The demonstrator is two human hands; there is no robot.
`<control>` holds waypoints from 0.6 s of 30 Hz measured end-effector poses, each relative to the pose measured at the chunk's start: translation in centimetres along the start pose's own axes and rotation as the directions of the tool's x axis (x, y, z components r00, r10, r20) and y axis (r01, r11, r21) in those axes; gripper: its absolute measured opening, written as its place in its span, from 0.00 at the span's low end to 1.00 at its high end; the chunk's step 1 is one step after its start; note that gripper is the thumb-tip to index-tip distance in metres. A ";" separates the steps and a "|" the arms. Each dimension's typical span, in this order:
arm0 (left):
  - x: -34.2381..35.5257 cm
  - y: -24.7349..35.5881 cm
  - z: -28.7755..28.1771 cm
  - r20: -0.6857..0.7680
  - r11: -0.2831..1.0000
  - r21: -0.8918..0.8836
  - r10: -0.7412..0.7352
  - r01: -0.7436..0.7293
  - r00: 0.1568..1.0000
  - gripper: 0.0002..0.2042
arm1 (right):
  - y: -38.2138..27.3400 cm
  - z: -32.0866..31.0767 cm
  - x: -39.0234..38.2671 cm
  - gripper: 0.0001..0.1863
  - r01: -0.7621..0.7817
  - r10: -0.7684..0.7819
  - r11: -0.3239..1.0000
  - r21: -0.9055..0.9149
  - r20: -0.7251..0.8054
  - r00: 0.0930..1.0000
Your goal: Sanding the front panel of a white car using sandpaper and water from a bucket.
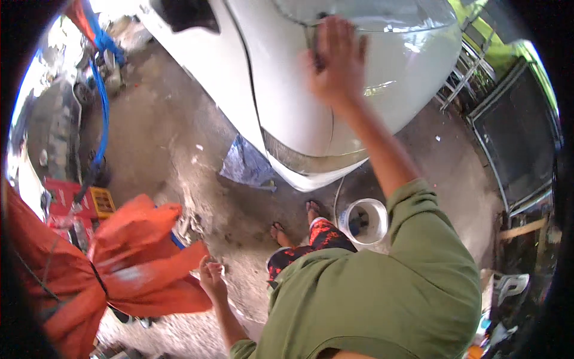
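Observation:
My right hand (341,63) lies on the glossy white body panel of a car (287,90), its fingers stretched upward and slightly blurred. Beneath that palm, a small dark thing (319,60) shows along the thumb side; its kind is hard to make out. A dark panel seam runs down the car to the left of this hand. Low on the left, my left hand (211,275) hangs in the air with loosely bent fingers and nothing plainly in it. It is closest to an orange tarp (143,269) bundled and tied with a dark cord.
A white bucket (363,221) stands by my feet at the car's lower end, with dark contents. A grey-blue sheet (245,164) lies under the car's edge. Red crates (69,200) sit at left; a dark framed panel (517,140) leans at right.

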State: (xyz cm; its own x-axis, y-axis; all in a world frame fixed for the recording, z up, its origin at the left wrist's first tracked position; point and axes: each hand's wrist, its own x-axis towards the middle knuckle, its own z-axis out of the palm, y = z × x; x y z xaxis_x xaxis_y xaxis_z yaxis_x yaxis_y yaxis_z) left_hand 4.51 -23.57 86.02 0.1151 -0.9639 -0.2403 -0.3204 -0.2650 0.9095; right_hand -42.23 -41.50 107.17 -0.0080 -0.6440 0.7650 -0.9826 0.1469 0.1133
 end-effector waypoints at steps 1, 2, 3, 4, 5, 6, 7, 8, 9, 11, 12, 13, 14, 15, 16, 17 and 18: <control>0.9 -0.6 0.5 -0.004 0.997 -0.071 -0.020 0.020 1.000 0.17 | -1.4 0.6 -0.2 0.36 -0.006 0.006 1.000 -0.008 0.011 1.000; 1.5 -0.1 1.2 0.005 0.997 -0.082 0.018 -0.017 1.000 0.16 | -2.9 -0.6 -1.6 0.36 0.100 -0.096 0.995 -0.020 0.166 0.982; 1.8 0.7 1.6 0.018 0.994 -0.088 0.059 -0.058 0.998 0.16 | -1.9 -0.5 -2.7 0.36 0.167 -0.184 0.978 0.129 0.134 0.974; 1.8 1.2 1.7 0.032 0.994 -0.054 0.095 -0.094 0.995 0.17 | -0.2 -0.8 -2.8 0.36 0.159 -0.178 0.979 0.126 0.150 0.973; 2.0 1.8 1.7 0.051 0.991 -0.024 0.135 -0.133 0.990 0.17 | 2.3 -1.3 -2.6 0.35 0.151 -0.170 0.981 0.118 0.165 0.972; 2.2 2.2 1.8 0.068 0.987 0.030 0.157 -0.159 0.985 0.17 | 5.5 -1.3 -2.4 0.35 -0.005 -0.004 0.997 0.083 0.105 0.994; 2.5 2.4 2.3 0.085 0.980 0.081 0.174 -0.181 0.981 0.17 | 8.0 -2.0 -1.8 0.34 -0.157 0.155 0.986 0.059 0.041 0.987; 3.0 2.9 2.7 0.081 0.989 0.068 0.128 -0.133 0.988 0.16 | 9.3 -2.5 -1.9 0.34 -0.266 0.269 0.951 0.157 0.003 0.963; 4.5 2.8 3.3 0.095 0.985 0.071 0.149 -0.156 0.984 0.16 | 8.7 -1.7 -2.3 0.34 -0.281 0.286 0.948 0.147 -0.014 0.958; 6.6 1.3 4.7 0.157 0.984 0.004 0.176 -0.179 0.972 0.16 | 2.1 -0.8 -3.1 0.34 -0.344 0.339 0.933 0.100 0.068 0.938; 7.0 2.8 6.2 0.200 0.975 -0.092 0.219 -0.204 0.955 0.16 | -1.5 -1.2 -4.4 0.34 -0.143 0.094 0.960 0.243 0.200 0.975; 7.4 4.7 7.7 0.209 0.971 -0.090 0.235 -0.221 0.949 0.16 | -3.6 -1.3 -5.3 0.33 0.041 -0.165 0.916 0.398 0.283 0.945; 7.4 6.9 8.4 0.280 0.951 -0.015 0.301 -0.309 0.911 0.16 | -2.6 -0.9 -5.6 0.33 0.022 -0.140 0.921 0.390 0.276 0.951; 7.2 9.1 8.5 0.358 0.916 0.055 0.353 -0.397 0.864 0.16 | -0.8 -0.7 -5.8 0.33 0.089 -0.172 0.942 0.323 0.237 0.956; 6.5 11.8 8.4 0.375 0.851 0.147 0.424 -0.505 0.824 0.16 | 1.5 -0.4 -6.1 0.32 0.159 -0.212 0.954 0.253 0.199 0.957; 6.7 11.6 8.0 0.377 0.841 0.157 0.433 -0.517 0.819 0.16 | 3.8 -2.3 -4.8 0.31 -0.082 0.037 0.982 0.173 0.248 0.968; 6.8 10.9 7.3 0.342 0.863 0.124 0.426 -0.489 0.838 0.15 | 8.7 -1.0 -5.6 0.32 -0.293 0.284 0.951 0.101 0.092 0.954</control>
State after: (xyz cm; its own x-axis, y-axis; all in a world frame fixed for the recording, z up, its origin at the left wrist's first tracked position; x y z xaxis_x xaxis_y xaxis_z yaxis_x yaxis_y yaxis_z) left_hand -5.11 -33.26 91.84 -0.3618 -0.9296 0.0697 -0.4493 0.2394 0.8607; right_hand -50.53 -35.86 104.51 -0.3036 -0.6423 0.7037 -0.9508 0.2519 -0.1803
